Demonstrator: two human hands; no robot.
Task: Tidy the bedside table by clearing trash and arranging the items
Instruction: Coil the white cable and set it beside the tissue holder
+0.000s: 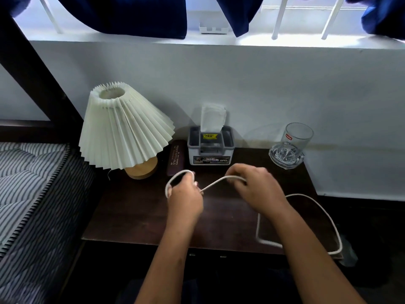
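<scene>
Fingers of the left hand (185,197) are closed around a small loop of white cord (315,207); those of the right hand (255,185) pinch the same cord, a short taut run spanning the two. Both hands hover above the dark table (135,216), in front of the tissue box (210,148). From the right hand the cord trails across the table to its right front edge. Left of the box lie a glasses case (175,159) and a lamp (125,130); right of it stands a glass (294,141).
</scene>
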